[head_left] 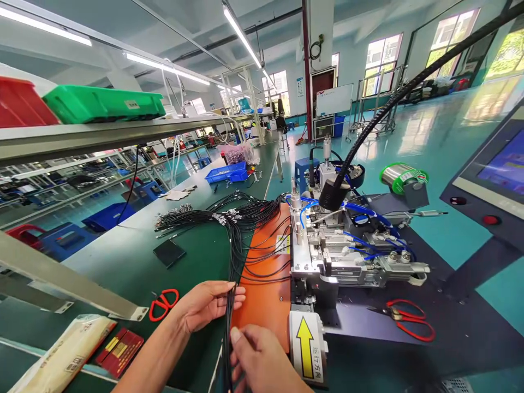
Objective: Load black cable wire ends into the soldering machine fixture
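Already both hands are pinching the black cable bundle [229, 305] near the tabletop's front edge: left hand [207, 303] from the side, right hand [262, 357] lower. Loose strands fan across the orange mat [266, 295], likely to tangle or snag the soldering machine [347, 256].

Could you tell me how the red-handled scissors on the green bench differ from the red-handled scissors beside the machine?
The red-handled scissors on the green bench lie left of the left hand, handles apart. The red-handled scissors beside the machine rest on the dark base, to the right, and look longer. Both lie flat and untouched.
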The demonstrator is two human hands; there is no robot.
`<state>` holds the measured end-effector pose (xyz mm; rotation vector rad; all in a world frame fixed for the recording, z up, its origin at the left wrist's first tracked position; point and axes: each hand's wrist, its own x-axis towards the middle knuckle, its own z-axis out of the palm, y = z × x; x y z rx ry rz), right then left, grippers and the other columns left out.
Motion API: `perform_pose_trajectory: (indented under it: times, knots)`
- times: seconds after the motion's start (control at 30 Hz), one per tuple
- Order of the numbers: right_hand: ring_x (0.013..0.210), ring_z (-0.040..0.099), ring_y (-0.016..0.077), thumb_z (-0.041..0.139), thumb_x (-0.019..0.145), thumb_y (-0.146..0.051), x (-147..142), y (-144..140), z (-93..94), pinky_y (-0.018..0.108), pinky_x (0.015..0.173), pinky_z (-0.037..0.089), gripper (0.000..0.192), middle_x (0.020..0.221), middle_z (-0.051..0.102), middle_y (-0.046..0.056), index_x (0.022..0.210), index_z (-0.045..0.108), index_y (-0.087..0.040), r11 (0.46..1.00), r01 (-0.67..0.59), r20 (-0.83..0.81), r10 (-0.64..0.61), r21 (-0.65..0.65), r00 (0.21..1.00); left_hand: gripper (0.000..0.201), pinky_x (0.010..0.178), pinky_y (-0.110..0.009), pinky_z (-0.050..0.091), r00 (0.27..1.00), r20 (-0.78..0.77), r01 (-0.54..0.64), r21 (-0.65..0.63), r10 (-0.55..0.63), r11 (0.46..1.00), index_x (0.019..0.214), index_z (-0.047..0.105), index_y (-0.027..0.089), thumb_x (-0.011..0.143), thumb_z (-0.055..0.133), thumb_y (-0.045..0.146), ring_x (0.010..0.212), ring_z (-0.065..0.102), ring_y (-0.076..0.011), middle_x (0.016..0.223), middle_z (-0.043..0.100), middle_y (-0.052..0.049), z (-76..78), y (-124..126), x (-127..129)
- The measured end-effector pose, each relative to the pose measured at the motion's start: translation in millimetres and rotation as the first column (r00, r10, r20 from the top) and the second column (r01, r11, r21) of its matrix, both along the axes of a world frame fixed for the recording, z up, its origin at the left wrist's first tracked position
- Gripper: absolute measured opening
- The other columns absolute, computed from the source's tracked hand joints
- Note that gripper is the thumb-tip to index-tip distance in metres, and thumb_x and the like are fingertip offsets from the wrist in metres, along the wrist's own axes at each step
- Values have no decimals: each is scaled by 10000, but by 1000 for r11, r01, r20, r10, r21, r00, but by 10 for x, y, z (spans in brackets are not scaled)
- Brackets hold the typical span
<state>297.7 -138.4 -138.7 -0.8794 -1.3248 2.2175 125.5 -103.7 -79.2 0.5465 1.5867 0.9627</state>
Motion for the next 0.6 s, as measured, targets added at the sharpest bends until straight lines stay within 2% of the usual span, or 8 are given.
perform_pose_trajectory:
  times: [0.07, 0.23, 0.4, 0.5, 0.6]
  knots:
    - [462, 503, 81, 516, 851, -716, -32, 60, -18, 204, 429, 434, 563, 708, 542, -5, 859, 552, -154, 1000, 16, 28, -15, -16, 1000, 206, 771, -343, 603, 999, 42, 10, -5, -10, 1000, 836, 650, 108, 737, 795, 216, 849, 725, -259, 893, 731, -168, 0, -3, 24]
    - [508, 534, 108, 615, 878, -498, -44, 143, 48, 204, 472, 392, 355, 660, 579, 1, 745, 565, -173, 988, 105, 163, -123, 116, 979, 227, 768, -313, 606, 994, 106, 36, -13, -34, 999, 851, 638, 106, 735, 810, 200, 795, 735, -230, 878, 737, -149, 6, 54, 29]
    - [526, 535, 113, 580, 869, -304, 10, 240, 139, 211, 481, 362, 177, 680, 616, 10, 756, 601, -169, 976, 173, 197, -197, 131, 961, 271, 832, -379, 596, 988, 136, 68, -13, -66, 998, 812, 596, 121, 709, 828, 215, 844, 738, -266, 903, 740, -162, 30, 98, 25]
    - [585, 547, 120, 564, 852, -261, 10, 297, 153, 211, 510, 359, 150, 688, 615, 15, 754, 612, -158, 970, 205, 193, -227, 128, 955, 308, 813, -373, 598, 986, 140, 92, -19, -88, 996, 813, 588, 129, 679, 849, 224, 811, 739, -253, 892, 741, -143, 35, 110, 13]
    - [575, 509, 110, 585, 826, -266, 2, 329, 179, 209, 509, 338, 147, 648, 568, -6, 730, 598, -156, 969, 221, 187, -239, 109, 953, 323, 747, -319, 599, 986, 124, 112, -21, -108, 993, 820, 595, 132, 661, 858, 231, 734, 729, -211, 851, 737, -109, 43, 113, -13]
